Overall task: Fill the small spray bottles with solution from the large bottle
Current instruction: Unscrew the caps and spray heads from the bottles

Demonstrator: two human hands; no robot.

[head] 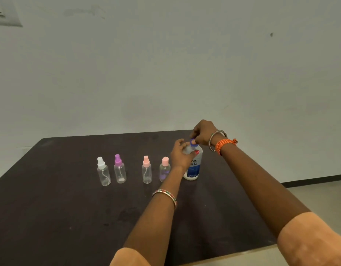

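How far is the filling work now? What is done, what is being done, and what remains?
Done: nothing visible; all four spray bottles stand capped in a row and look empty. In hand: the left hand holds the large bottle while the right hand pinches its cap. Left: uncapping and filling each small one.

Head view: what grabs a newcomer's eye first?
Both hands meet at the large white bottle with the blue label, right of centre on the dark table: the left hand holds its shoulder, the right hand pinches its blue cap. Left of it stand four small clear spray bottles in a row, still capped.
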